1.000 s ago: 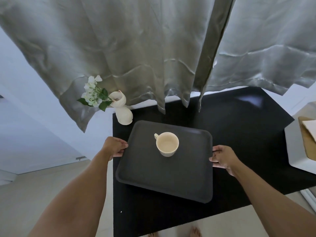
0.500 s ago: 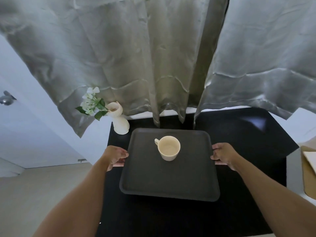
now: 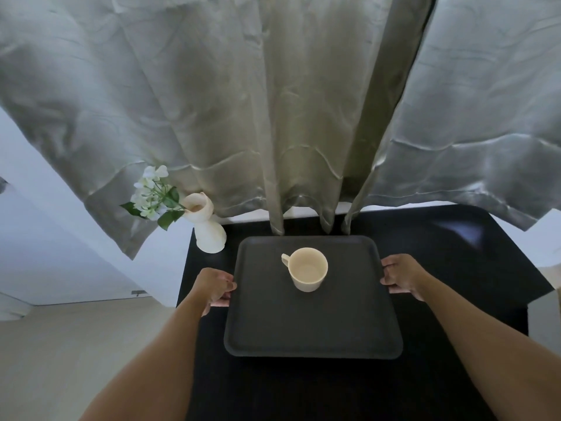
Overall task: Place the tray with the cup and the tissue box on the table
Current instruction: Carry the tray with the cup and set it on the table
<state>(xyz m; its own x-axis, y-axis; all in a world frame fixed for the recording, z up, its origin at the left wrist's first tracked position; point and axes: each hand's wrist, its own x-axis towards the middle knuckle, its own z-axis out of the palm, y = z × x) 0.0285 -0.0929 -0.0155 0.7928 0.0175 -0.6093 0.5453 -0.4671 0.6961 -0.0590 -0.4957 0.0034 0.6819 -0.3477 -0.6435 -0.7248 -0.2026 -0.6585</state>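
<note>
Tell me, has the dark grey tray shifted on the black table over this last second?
Yes. The dark grey square tray has swung square to the black table edge; earlier it sat skewed.

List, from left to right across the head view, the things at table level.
flowers → vase → left hand → cup → right hand
</note>
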